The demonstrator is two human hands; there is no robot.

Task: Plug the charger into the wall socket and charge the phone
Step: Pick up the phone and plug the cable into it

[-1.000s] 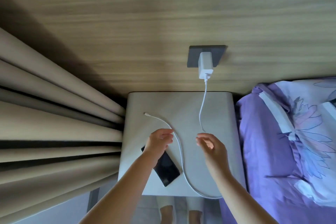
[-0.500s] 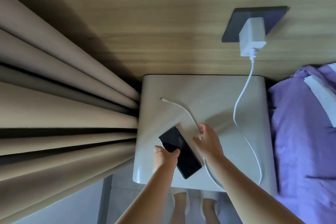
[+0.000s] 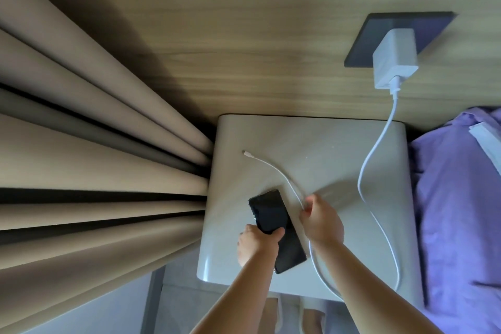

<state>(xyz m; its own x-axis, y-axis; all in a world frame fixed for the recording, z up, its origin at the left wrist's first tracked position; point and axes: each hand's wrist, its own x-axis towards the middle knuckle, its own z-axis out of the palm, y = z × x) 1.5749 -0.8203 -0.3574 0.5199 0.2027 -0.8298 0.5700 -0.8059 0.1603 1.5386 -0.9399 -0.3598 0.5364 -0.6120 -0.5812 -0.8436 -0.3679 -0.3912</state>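
Phone (image 3: 276, 230) is lying dark-screened on the near part of the table (image 3: 339, 149), angled, its near end close to the table's front edge. Left hand (image 3: 256, 245) is wrapping its grip over the phone's left side, thumb on the glass. Right hand (image 3: 321, 221) is pinching the white cable (image 3: 375, 149) just right of the phone; the connector end (image 3: 246, 154) is lying free, farther left. Charger (image 3: 394, 58) is sitting in the wall socket (image 3: 363, 43), far right. Curtain (image 3: 95, 171) is hanging left; purple bedding (image 3: 458, 198) is lying right.
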